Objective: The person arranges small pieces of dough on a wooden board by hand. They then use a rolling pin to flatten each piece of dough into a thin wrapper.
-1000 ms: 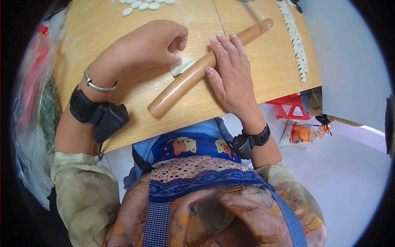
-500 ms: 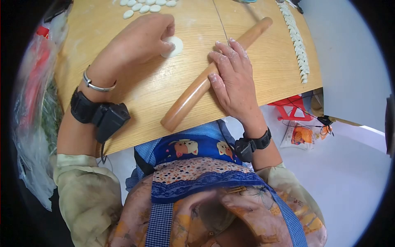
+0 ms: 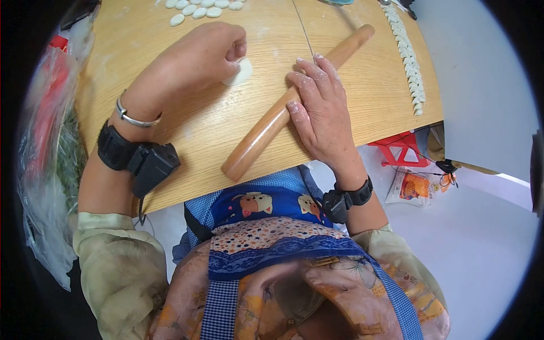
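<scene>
A flat round dough wrapper lies on the wooden table, partly covered by my left hand. The fingers of that hand are bent and pinch the wrapper's upper left edge; the fingertips are partly hidden. Across the table to the right, a wooden rolling pin rests diagonally, its near end close to the table's front edge. My right hand, dusted with flour, lies over the pin's middle with its fingers bent around it. The pin does not touch the wrapper.
Several small dough discs lie at the back left. A long braided row of dough pieces runs along the table's right side. Plastic bags hang at the left edge. A red stool stands on the floor at right.
My left hand has shifted slightly to the right, covering more of the wrapper's upper left part. My right hand and the rolling pin have barely moved.
</scene>
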A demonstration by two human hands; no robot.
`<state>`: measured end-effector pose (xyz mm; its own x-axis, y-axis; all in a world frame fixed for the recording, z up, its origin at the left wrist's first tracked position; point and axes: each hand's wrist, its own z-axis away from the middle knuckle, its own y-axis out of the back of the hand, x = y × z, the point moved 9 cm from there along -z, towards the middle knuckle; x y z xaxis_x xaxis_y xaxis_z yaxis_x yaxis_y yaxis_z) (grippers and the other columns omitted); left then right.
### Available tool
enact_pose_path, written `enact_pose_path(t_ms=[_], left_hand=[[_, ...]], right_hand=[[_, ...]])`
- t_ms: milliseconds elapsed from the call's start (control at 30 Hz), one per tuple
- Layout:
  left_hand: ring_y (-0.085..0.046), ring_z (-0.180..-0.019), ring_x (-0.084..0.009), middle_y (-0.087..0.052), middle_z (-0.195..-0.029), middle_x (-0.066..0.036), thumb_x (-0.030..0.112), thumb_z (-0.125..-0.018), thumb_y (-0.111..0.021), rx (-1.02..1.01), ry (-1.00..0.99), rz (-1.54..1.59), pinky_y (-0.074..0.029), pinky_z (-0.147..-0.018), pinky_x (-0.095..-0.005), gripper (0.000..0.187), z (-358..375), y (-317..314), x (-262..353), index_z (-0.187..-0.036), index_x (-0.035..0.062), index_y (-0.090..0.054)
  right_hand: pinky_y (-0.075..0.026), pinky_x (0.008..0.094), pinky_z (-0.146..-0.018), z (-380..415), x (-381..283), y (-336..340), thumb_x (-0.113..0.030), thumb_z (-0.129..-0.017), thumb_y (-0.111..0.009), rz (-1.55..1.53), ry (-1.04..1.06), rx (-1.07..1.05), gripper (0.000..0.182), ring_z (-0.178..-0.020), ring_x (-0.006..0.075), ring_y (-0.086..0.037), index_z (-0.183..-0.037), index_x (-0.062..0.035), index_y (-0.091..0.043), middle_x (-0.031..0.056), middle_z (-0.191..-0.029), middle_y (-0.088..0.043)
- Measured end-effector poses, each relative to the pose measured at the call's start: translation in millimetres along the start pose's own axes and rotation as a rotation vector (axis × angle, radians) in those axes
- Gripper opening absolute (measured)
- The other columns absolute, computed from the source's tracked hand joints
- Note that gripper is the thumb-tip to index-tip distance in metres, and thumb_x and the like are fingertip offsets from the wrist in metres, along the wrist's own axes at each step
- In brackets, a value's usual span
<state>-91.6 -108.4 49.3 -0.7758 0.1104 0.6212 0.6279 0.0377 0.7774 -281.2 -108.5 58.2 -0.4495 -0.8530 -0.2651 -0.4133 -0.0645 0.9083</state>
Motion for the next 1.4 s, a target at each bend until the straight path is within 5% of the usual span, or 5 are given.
enact_pose_path(t_ms=[467, 667, 900, 1000, 1400], left_hand=[[-0.058, -0.078, -0.0072, -0.064, -0.083, -0.001, 0.006, -0.086, -0.068, -0.412, 0.137, 0.797, -0.050, -0.069, -0.0248, 0.011, 6.6, -25.7, 20.1, -0.091, -0.0025, -0.063], [-0.058, -0.071, -0.0083, -0.065, -0.076, -0.004, 0.009, -0.088, -0.068, -0.241, 0.092, 0.274, -0.049, -0.064, -0.0250, 0.013, 1.1, -20.7, 1.2, -0.092, -0.0034, -0.069], [-0.060, -0.067, -0.0125, -0.066, -0.073, -0.007, 0.010, -0.086, -0.070, -0.329, 0.244, 0.399, -0.049, -0.063, -0.0290, 0.015, 3.3, -21.5, -6.4, -0.091, -0.0049, -0.069], [-0.058, -0.064, -0.0123, -0.065, -0.071, -0.007, 0.013, -0.090, -0.067, -0.201, -0.026, 0.230, -0.047, -0.059, -0.0296, 0.018, 2.2, -15.9, 2.7, -0.090, -0.0050, -0.069], [-0.057, -0.063, -0.0118, -0.062, -0.074, -0.005, 0.016, -0.103, -0.049, -0.248, 0.246, 0.410, -0.051, -0.060, -0.0279, 0.027, 1.8, -10.8, -18.3, -0.091, -0.0035, -0.065]], right_hand=[[-0.033, 0.0545, -0.116, -0.3, -1.4, 0.9, -0.030, -0.096, -0.060, 0.001, 0.013, 0.008, 0.041, -0.144, 0.0417, -0.039, -0.127, -0.0038, -0.063, 0.0184, -0.142, -0.054], [-0.026, 0.0582, -0.119, -0.6, -1.3, 0.9, -0.033, -0.098, -0.058, 0.026, 0.003, -0.002, 0.042, -0.145, 0.0402, -0.039, -0.129, -0.0055, -0.062, 0.0165, -0.142, -0.054], [-0.022, 0.0598, -0.122, -6.5, -6.1, -1.6, -0.034, -0.100, -0.056, 0.072, 0.007, 0.019, 0.042, -0.145, 0.0389, -0.040, -0.130, -0.0047, -0.062, 0.0168, -0.145, -0.053], [-0.024, 0.0589, -0.121, -17.3, -9.9, -3.0, -0.033, -0.101, -0.054, 0.081, 0.014, 0.029, 0.044, -0.144, 0.0399, -0.042, -0.131, -0.0019, -0.061, 0.0190, -0.145, -0.054], [-0.047, 0.0513, -0.097, -109.1, -23.9, -37.3, -0.023, -0.093, -0.059, 0.026, 0.052, 0.115, 0.039, -0.111, 0.0382, -0.060, -0.121, 0.0036, -0.061, 0.0199, -0.116, -0.064]])
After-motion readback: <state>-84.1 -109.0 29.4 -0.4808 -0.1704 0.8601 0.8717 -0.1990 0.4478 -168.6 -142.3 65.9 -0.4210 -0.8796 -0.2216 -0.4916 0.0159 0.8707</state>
